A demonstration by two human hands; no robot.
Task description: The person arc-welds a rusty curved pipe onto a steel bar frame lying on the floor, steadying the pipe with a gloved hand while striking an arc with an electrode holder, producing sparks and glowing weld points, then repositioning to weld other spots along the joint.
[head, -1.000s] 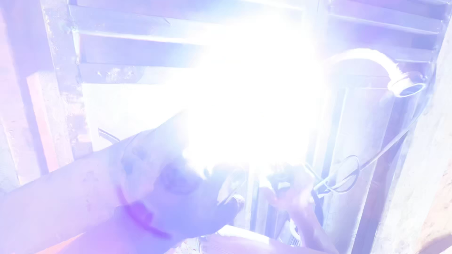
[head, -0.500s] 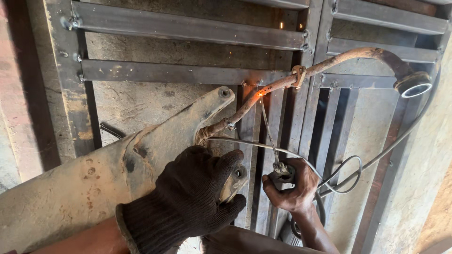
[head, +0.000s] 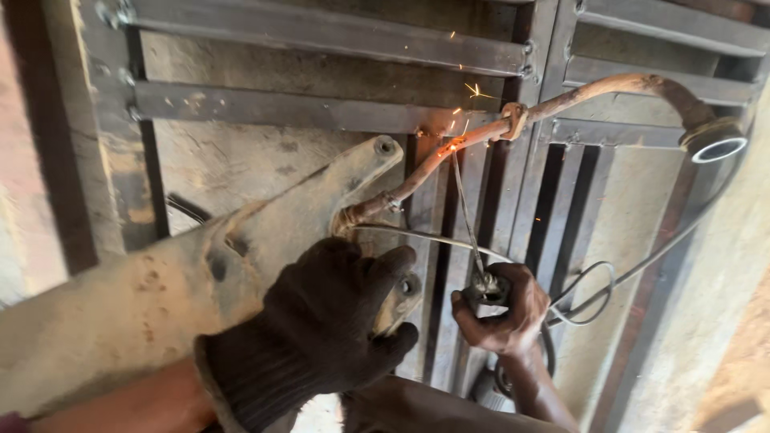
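My left hand (head: 321, 333), in a dark knitted work glove, is wrapped tight round the edge of a long flat grey metal plate (head: 184, 289), pressing it against the grey steel gate frame with flat bars (head: 321, 36). My bare right hand (head: 501, 309) is clenched round the black electrode holder (head: 485, 290), with a thin welding rod (head: 465, 212) rising from it. The rod's tip glows orange right where it meets a rusty curved metal pipe (head: 609, 87) that runs diagonally across the gate, sparks scattering above it. A thin grey cable (head: 593, 293) loops just beside my right hand and trails off to the right.
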